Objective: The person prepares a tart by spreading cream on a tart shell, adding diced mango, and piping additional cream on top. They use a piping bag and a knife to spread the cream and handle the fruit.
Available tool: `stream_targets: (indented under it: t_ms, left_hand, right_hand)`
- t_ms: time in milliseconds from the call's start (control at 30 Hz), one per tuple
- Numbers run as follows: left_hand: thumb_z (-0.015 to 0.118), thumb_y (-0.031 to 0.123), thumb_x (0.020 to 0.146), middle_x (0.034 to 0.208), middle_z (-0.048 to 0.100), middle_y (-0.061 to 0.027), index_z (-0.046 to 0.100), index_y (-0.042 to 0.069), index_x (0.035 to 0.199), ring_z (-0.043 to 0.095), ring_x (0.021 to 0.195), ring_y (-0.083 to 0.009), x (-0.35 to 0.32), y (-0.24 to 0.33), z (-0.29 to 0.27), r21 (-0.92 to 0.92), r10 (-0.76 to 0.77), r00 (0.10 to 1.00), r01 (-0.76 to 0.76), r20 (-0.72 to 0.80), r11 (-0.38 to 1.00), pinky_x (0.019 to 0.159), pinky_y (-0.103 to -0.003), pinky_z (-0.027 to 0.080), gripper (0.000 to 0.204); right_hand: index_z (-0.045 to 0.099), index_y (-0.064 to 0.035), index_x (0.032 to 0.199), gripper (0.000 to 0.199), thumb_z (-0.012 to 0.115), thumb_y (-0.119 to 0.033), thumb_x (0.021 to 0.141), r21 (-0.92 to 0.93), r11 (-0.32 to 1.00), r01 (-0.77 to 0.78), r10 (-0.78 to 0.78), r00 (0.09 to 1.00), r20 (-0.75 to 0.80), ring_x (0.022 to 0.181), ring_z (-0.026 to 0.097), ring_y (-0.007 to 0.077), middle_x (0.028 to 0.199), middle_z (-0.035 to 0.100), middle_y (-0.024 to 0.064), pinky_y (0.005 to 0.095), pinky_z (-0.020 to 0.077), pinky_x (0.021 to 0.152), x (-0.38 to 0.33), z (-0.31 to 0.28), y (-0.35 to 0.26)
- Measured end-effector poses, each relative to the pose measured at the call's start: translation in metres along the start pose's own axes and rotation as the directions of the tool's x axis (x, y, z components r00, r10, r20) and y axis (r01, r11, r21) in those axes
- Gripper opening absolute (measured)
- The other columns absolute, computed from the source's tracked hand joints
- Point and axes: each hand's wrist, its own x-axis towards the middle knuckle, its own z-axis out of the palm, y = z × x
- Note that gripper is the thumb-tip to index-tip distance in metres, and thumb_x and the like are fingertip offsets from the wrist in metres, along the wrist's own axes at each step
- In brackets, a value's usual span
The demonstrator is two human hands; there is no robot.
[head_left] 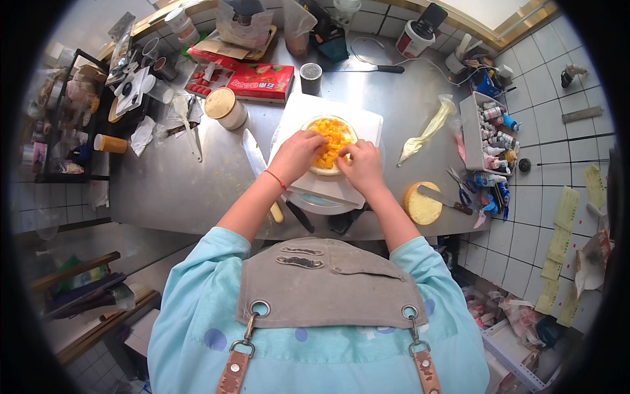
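Observation:
A round cake (307, 167) with a pale cream rim sits on a turntable (321, 205), its top heaped with diced orange-yellow fruit (332, 134). My left hand (296, 156) rests over its left side, fingers curled together at the fruit. From the right, my right hand (362, 168) reaches the cake's edge with thumb and fingertips pinched. Whatever either hand may hold is hidden by the fingers. White sheet or board (308, 108) shows behind the cake. Left of the turntable lies a long knife (253, 151) with a dark handle.
To the right, another knife (438, 196) lies across a round sponge layer (423, 209). A filled piping bag (426, 131) lies farther back. Scissors (463, 190) and a bin of bottles (476, 125) line the right edge. A lidded jar (225, 108), red box (262, 80) and spatula (189, 128) stand left.

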Motion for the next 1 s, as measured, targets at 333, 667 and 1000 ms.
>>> stream_targets:
  t_ms: [333,667,1000]
  left_hand:
    - [0.067,0.018,0.094,0.125,0.071,-0.0095,0.073,0.006,0.116,0.066,0.117,-0.0250,-0.037,0.018,0.013,0.178,0.210,0.977,-0.201,-0.033,0.963,0.098,-0.040,0.051,0.026]
    - [0.073,0.023,0.087,0.095,0.071,0.0007,0.077,0.016,0.099,0.063,0.098,-0.0213,0.012,-0.005,-0.003,0.312,0.086,0.981,-0.028,-0.172,0.950,0.086,-0.036,0.048,0.014]
    - [0.073,0.024,0.088,0.096,0.068,0.0016,0.078,0.016,0.095,0.061,0.100,-0.0205,0.021,-0.016,0.000,0.309,0.037,0.973,0.036,-0.227,0.950,0.088,-0.036,0.046,0.012]
  right_hand:
    - [0.076,-0.0146,0.096,0.017,0.077,-0.014,0.080,0.068,0.979,0.193,-0.187,0.979,-0.082,0.099,0.061,0.0278,0.099,0.067,0.0058,0.0412,0.0469,0.089,0.023,0.005,-0.006]
    - [0.074,-0.0067,0.087,0.007,0.076,-0.008,0.080,-0.021,0.994,0.107,-0.109,0.988,-0.112,0.093,0.062,0.0297,0.092,0.066,0.0079,0.0407,0.0519,0.086,0.039,0.009,0.022]
    - [0.077,-0.0082,0.096,0.017,0.066,-0.005,0.083,-0.162,0.945,0.285,-0.294,0.955,-0.038,0.096,0.061,0.0253,0.095,0.066,0.0048,0.0385,0.0480,0.087,0.064,0.018,0.021]
